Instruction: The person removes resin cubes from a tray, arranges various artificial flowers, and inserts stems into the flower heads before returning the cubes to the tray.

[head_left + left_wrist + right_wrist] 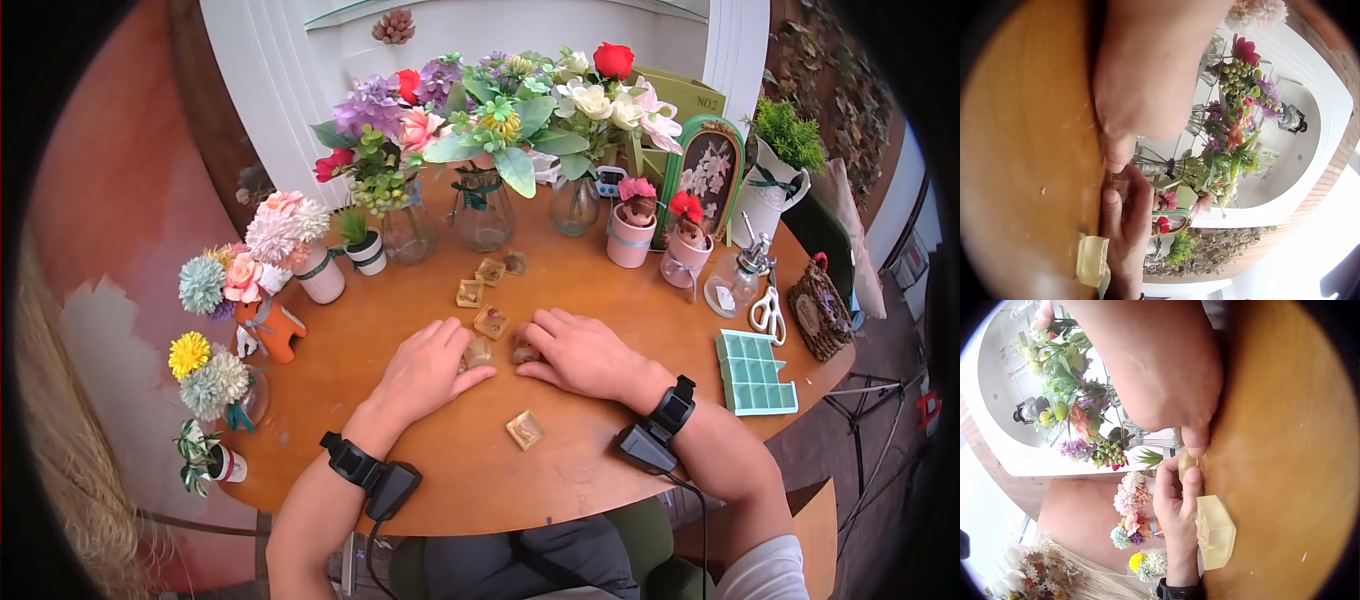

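On the wooden table, the left hand (425, 362) curls round a small translucent block (479, 352). Opposite it, the right hand (580, 352) has its fingers and thumb round another block (522, 350), mostly covered by the fingers. A narrow gap parts the two hands. Just beyond them lies an amber-clear block (490, 321), with more blocks (469, 293) behind it. Nearer the body, a single clear block (524, 430) lies apart; it also shows as a pale yellow block (1092, 261) in the left wrist view and a faceted block (1215, 532) in the right wrist view.
Flower-filled glass vases (483, 210) line the back. Potted flowers (318, 275) and an orange figure (272, 330) stand left. On the right are pink pots (630, 240), a glass bottle (735, 285), scissors (769, 316), a mint-green tray (757, 375) and a woven basket (822, 310).
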A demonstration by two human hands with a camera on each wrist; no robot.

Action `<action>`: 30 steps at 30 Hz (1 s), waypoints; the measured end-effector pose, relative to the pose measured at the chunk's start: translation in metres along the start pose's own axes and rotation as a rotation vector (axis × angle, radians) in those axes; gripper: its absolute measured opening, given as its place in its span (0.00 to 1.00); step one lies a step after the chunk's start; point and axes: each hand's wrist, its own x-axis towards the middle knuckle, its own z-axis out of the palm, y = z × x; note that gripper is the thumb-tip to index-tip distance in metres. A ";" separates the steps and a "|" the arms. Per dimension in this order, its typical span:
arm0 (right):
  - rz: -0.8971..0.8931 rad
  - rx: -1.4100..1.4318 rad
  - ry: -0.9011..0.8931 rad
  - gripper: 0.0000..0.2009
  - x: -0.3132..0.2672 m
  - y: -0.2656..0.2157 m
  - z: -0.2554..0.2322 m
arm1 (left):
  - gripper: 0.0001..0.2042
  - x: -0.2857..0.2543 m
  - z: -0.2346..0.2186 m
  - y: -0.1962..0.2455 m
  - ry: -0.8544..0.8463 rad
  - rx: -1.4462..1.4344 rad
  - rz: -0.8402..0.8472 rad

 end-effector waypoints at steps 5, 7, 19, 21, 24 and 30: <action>0.162 0.266 0.216 0.20 0.000 0.002 0.003 | 0.15 0.000 -0.003 -0.005 0.148 -0.142 -0.044; 0.312 0.684 0.240 0.21 0.002 0.010 0.005 | 0.15 -0.001 -0.007 -0.011 0.161 -0.884 -0.604; 0.739 2.134 0.254 0.24 -0.003 0.042 0.002 | 0.25 -0.004 -0.019 -0.024 0.294 -1.972 -0.911; 0.805 2.180 0.258 0.24 -0.004 0.042 0.000 | 0.23 0.000 -0.021 -0.019 0.389 -1.960 -1.104; 0.835 2.142 0.240 0.23 -0.003 0.038 -0.006 | 0.23 -0.004 -0.021 -0.021 0.378 -2.057 -1.127; 0.727 1.996 0.199 0.21 -0.004 0.036 -0.004 | 0.23 -0.007 -0.018 -0.025 0.240 -2.038 -0.908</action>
